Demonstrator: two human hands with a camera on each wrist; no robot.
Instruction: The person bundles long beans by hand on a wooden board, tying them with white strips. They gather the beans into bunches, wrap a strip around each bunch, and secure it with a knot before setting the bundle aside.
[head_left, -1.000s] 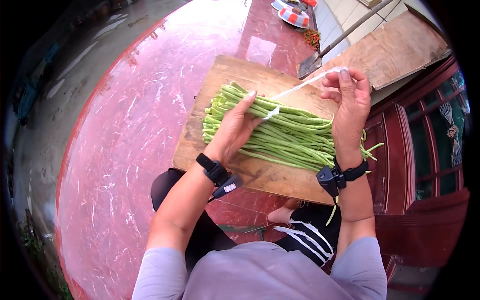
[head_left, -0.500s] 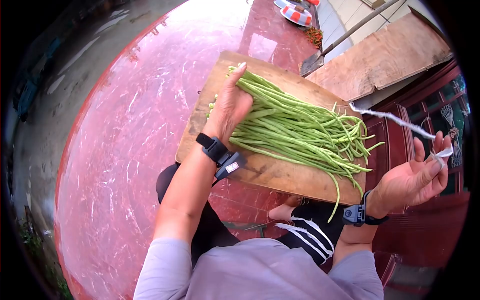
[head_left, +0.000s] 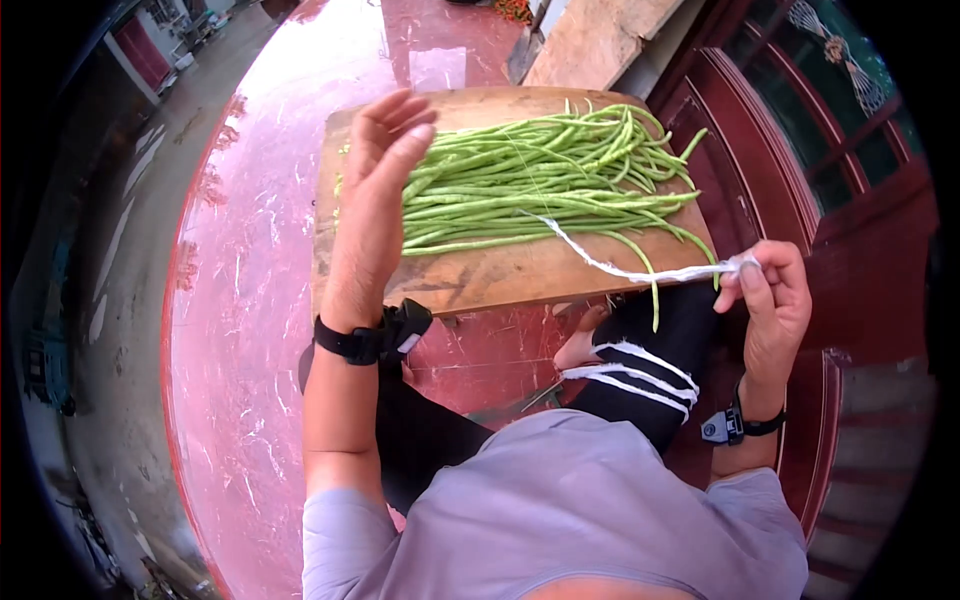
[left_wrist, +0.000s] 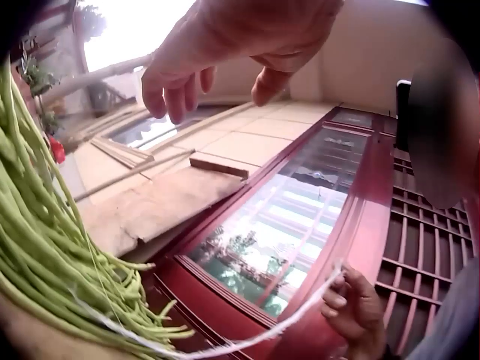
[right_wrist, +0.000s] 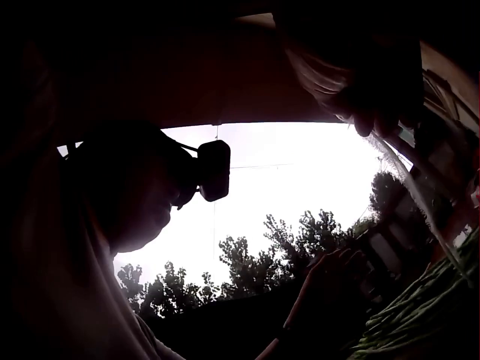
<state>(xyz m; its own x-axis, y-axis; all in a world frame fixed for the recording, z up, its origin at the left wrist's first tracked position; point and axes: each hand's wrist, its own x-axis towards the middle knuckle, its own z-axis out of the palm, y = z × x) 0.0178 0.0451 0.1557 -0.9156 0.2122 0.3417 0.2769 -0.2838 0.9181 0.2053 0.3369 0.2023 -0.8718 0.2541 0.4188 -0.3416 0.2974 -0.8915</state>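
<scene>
A loose bundle of long green beans (head_left: 560, 185) is spread over a wooden board (head_left: 480, 285), with some tips hanging past its near right edge. My left hand (head_left: 375, 190) is raised over the left end of the beans. In the left wrist view its loosely bent fingers (left_wrist: 176, 94) hold nothing. My right hand (head_left: 775, 300), to the right of the board, pinches one end of a white strip (head_left: 620, 270) between thumb and fingers. From there the strip sags leftward, its thin frayed end trailing over the beans. The right wrist view is very dark.
Several white strips (head_left: 640, 375) lie across the dark trouser leg below the board. A red door with glass panes (head_left: 740, 150) stands close on the right. A wooden sheet (head_left: 600, 40) leans beyond the board, and shiny red floor (head_left: 260, 300) extends to the left.
The white strip, earlier round the bundle, has come off it and the beans have spread out. My left hand has let go of them and lifted. My right hand has moved right, then lower, with the strip.
</scene>
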